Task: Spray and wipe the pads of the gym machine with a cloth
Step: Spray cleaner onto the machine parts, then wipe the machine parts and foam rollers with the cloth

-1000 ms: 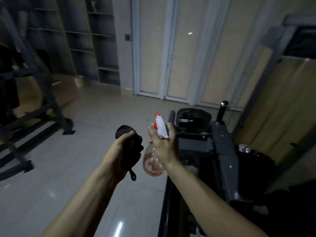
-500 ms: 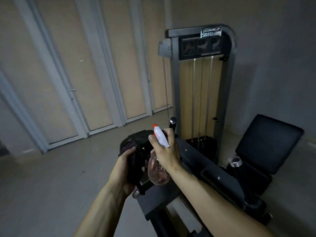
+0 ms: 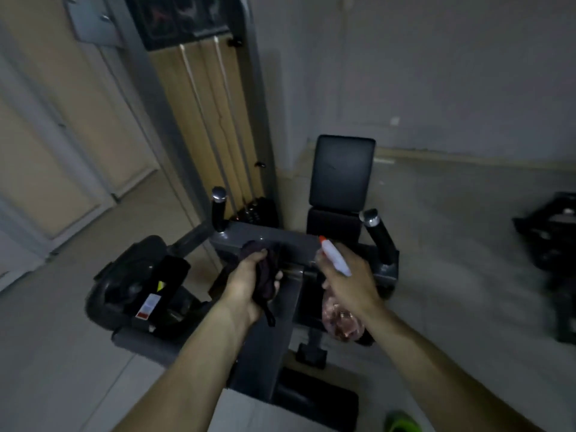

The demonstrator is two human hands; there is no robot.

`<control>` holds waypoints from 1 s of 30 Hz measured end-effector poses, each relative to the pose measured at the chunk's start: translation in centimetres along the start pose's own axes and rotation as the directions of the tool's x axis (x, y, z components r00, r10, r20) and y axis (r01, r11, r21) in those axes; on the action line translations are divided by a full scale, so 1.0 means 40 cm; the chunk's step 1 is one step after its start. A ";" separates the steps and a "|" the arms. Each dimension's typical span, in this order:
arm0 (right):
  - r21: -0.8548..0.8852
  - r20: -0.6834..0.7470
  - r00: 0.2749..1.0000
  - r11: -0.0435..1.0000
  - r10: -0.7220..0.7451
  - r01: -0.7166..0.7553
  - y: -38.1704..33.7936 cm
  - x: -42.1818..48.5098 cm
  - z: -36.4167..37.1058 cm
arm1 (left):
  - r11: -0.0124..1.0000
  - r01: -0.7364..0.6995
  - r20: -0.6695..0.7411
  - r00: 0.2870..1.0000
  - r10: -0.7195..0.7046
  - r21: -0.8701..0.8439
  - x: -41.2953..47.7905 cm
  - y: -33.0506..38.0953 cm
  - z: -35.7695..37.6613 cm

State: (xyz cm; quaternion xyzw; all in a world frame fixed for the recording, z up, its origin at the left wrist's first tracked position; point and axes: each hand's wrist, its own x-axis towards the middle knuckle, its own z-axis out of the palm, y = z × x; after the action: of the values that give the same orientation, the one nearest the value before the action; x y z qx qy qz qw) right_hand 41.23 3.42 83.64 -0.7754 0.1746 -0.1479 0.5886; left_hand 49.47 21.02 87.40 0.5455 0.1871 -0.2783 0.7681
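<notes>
- A dark grey steel gym machine (image 3: 268, 241) with a tall weight tower is standing on the pale tiled floor (image 3: 62, 353), its crossbar running just in front of the black rectangular back pad (image 3: 341, 173).
- That back pad is standing upright, with neither hand touching it, and a smaller black seat pad (image 3: 333, 221) is sitting directly below it.
- The right hand (image 3: 349, 282) is hovering in front of the back pad, fingers clenched around a clear plastic spray bottle (image 3: 336, 260).
- The left hand (image 3: 246, 285) is hovering in front and to the left of the back pad, over the crossbar, fingers grasping a bunched dark cloth (image 3: 265, 275).
- The spray bottle's white head and orange nozzle are pointing up toward the back pad, well apart from it.
- The cloth's loop is dangling under the left hand, well apart from the back pad.
</notes>
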 end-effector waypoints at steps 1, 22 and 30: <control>0.003 -0.044 0.998 0.999 0.039 -0.039 0.017 -0.021 0.000 | 1.000 0.012 0.024 1.000 -0.013 0.024 0.012 0.009 -0.005; 0.053 -0.528 0.820 0.972 0.221 -0.228 -0.086 -0.237 0.258 | 0.959 0.160 0.336 0.912 -0.234 0.236 0.080 0.144 -0.198; 0.099 -0.541 0.836 0.981 -0.086 0.165 -0.281 0.082 0.242 | 0.977 0.169 0.278 0.940 -0.200 0.132 0.105 0.191 -0.185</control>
State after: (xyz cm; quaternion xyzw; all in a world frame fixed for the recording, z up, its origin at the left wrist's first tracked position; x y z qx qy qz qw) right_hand 49.45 13.07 91.99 -0.6695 0.2691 -0.4083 0.5591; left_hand 57.66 28.96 88.04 0.5190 0.1079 -0.4354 0.7276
